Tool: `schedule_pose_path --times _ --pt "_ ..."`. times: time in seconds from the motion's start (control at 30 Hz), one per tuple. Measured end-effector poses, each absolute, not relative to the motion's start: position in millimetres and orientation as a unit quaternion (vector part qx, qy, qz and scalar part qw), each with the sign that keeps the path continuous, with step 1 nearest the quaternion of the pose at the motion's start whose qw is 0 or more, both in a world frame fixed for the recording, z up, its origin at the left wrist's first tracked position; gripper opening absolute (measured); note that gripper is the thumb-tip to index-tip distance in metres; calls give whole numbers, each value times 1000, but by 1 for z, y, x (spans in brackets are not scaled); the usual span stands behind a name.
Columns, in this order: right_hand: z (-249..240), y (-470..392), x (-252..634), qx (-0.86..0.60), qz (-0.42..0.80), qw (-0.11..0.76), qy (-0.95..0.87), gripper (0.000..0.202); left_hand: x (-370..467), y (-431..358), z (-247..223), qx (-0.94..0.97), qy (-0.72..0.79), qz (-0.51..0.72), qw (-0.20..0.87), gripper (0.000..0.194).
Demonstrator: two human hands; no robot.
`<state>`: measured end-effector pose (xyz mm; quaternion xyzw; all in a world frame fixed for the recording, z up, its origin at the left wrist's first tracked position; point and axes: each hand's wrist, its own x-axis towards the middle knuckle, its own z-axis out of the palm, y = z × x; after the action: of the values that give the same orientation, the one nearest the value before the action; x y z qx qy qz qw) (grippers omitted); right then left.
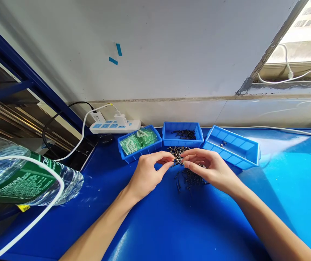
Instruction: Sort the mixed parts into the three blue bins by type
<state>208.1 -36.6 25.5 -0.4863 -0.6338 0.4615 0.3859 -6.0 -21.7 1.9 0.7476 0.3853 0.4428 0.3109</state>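
Head view: at the frame's centre the left hand point(147, 174) and the right hand point(213, 167) face each other, each grip pinched nearly together (whether on a piece, I cannot tell). Shiny screws point(178, 150) lie between and just above; dark screws point(192, 177) sprawl below, nearer the right hand, long axes pointing every way.

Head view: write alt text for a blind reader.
A person's left grip and right grip nearly meet over loose screws on a blue table. Behind, three blue bins hold, left to right, green packets, more dark screws and a few small parts.
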Motion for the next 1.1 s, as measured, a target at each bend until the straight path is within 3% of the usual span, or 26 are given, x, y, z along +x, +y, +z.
schedule_pose_path --times 0.3,0.4,0.53,0.63,0.73,1.1 --pt "22 -38 203 -448 569 371 -581 34 -2 -26 10 686 398 455 405 10" --pt "17 -34 205 -454 572 400 -553 36 -4 -26 11 733 395 405 377 8" --pt "14 -31 206 -458 526 508 -505 29 -8 -23 10 827 388 290 286 6" --pt "19 -33 205 -442 511 575 -461 51 -10 -23 7 860 381 234 245 9" --pt "22 -36 204 -425 525 578 -457 70 -9 -25 4 867 384 221 227 8" --pt "27 -40 206 -480 499 530 -490 42 -6 -18 -8 863 410 265 126 10"
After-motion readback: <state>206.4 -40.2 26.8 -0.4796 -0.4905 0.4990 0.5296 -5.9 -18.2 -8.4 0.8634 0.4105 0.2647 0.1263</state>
